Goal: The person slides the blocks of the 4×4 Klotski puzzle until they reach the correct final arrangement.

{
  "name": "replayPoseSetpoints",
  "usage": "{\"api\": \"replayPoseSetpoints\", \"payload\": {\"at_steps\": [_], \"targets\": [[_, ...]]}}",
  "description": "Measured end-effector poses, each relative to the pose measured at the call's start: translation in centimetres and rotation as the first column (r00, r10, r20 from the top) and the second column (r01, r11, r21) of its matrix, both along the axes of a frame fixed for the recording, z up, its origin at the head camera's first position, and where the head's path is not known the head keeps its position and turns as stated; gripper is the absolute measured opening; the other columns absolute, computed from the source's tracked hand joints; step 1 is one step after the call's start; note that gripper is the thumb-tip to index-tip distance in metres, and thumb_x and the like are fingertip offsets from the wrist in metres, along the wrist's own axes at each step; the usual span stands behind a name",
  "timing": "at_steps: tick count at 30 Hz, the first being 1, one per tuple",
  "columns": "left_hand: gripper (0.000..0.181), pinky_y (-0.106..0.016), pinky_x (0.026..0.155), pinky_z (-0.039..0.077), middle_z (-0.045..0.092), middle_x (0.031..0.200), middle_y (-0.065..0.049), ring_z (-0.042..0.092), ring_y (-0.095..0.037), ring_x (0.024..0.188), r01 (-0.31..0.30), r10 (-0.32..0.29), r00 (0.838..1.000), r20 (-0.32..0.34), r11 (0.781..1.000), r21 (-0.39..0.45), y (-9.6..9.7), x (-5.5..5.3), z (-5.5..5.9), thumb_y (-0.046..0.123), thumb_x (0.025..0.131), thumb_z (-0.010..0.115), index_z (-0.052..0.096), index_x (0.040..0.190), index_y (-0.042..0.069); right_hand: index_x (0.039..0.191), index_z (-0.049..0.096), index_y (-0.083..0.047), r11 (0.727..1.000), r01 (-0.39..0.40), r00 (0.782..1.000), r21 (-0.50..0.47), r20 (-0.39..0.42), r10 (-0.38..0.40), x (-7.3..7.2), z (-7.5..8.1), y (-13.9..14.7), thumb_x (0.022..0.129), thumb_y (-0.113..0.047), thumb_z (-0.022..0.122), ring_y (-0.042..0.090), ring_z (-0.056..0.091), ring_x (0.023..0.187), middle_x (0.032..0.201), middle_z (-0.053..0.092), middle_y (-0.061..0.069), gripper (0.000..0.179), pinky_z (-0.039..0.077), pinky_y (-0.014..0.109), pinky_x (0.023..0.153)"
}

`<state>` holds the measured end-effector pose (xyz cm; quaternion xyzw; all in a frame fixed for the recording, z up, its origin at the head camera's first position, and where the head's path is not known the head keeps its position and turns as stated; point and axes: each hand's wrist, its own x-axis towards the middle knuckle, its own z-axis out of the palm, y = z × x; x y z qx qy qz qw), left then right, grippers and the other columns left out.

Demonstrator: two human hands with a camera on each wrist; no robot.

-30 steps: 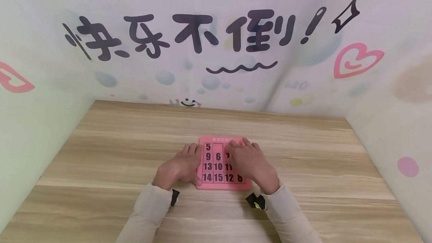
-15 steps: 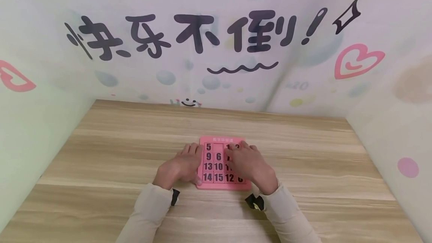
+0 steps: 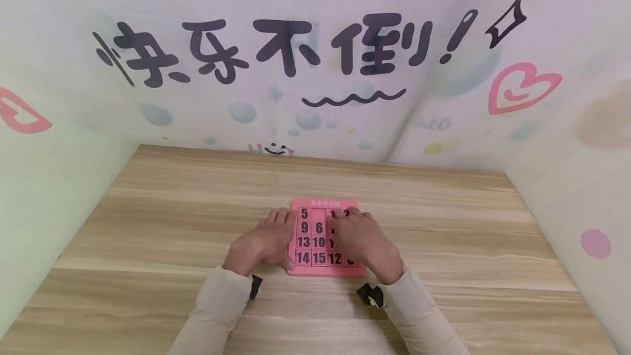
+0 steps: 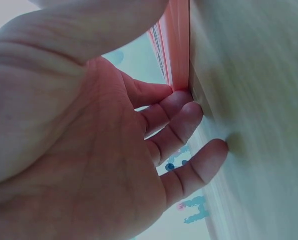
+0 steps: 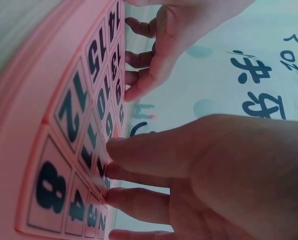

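Note:
A pink number slide puzzle [image 3: 326,271] lies flat on the table, its black-numbered tiles in a square frame. One slot [image 3: 319,215] in the far row, between tile 5 [image 3: 304,214] and tile 1, has no tile. My left hand [image 3: 263,241] braces the puzzle's left side, thumb by the near corner; in the left wrist view some fingertips [image 4: 191,112] meet the table beside the pink edge. Over the right half, my right hand [image 3: 363,239] has its fingers on the tiles near 1, 2 and 7, hiding several. The right wrist view shows tile 8 [image 5: 51,189] at the near corner.
The wood-grain table [image 3: 162,223] runs back to a white printed backdrop [image 3: 276,119] with dark characters, hearts and bubbles. Pale side walls [image 3: 54,190] bound the table left and right. A black wrist-worn item [image 3: 371,295] sits under the right cuff.
My right hand has drawn slightly nearer and to the left, so tiles 1 and 2, covered at first, show in part. The left hand and the vacant slot stay in place.

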<state>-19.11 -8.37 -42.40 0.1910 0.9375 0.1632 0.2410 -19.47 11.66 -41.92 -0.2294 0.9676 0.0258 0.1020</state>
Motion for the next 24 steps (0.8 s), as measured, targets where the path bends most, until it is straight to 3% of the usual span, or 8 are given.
{"api": "replayPoseSetpoints", "payload": {"at_steps": [24], "targets": [[0.109, -0.045, 0.115, 0.033, 0.035, 0.146, -0.020, 0.035, -0.030, 0.121, 0.017, -0.017, 1.000, -0.010, 1.000, -0.005, 0.00, -0.14, 0.00, 0.030, 0.072, 0.086, 0.021, 0.153, -0.006, 0.131, 0.064, -0.016, 0.998, -0.006, 1.000, -0.060, 0.006, 0.006, -0.01, 0.02, -0.07, 0.099, -0.030, 0.059, 0.033, 0.058, 0.113, 0.121, 0.064, 0.006, 0.035, 0.051, 0.052, 0.093]]}}
